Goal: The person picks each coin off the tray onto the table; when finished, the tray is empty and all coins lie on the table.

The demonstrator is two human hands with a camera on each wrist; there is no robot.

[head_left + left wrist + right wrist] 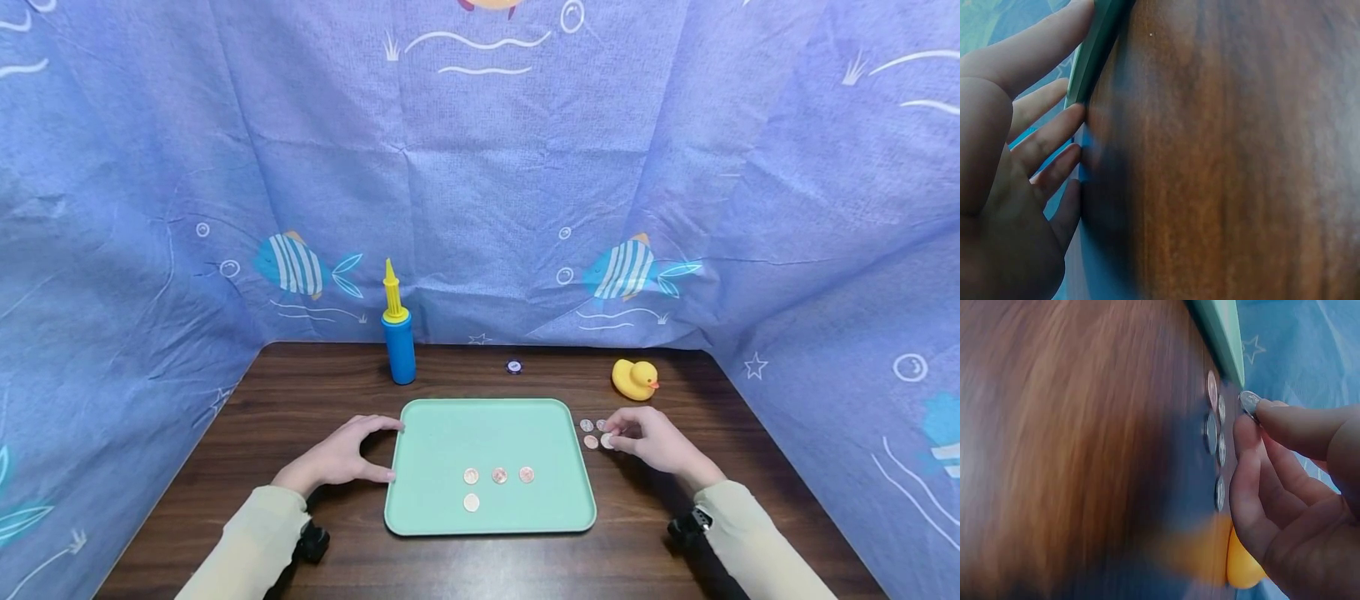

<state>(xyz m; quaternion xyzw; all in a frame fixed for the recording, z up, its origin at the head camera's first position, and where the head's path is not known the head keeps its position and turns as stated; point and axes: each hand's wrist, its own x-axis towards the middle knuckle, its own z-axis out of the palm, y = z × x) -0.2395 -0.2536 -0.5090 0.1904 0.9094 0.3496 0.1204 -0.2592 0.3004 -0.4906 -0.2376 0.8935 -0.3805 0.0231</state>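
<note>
A pale green tray [487, 429] lies on the dark wood table, with several coins on it: three coppery ones in a row, such as this copper coin [499, 475], and a paler coin [471, 502] below the left one. At the tray's left edge my left hand [341, 454] is spread, thumb and fingertips right at the rim. My right hand [656, 442], to the right of the tray, pinches a silver coin [1249, 403] between thumb and fingertip. Beneath it several loose coins lie on the table, among them a copper coin [591, 442] and a silver coin [587, 425].
A yellow rubber duck [634, 380] sits behind my right hand. Behind the tray stand a blue hand pump [400, 350] with a yellow top and a small dark poker chip [513, 367]. A blue fish-patterned cloth [480, 208] hangs along the table's back and sides.
</note>
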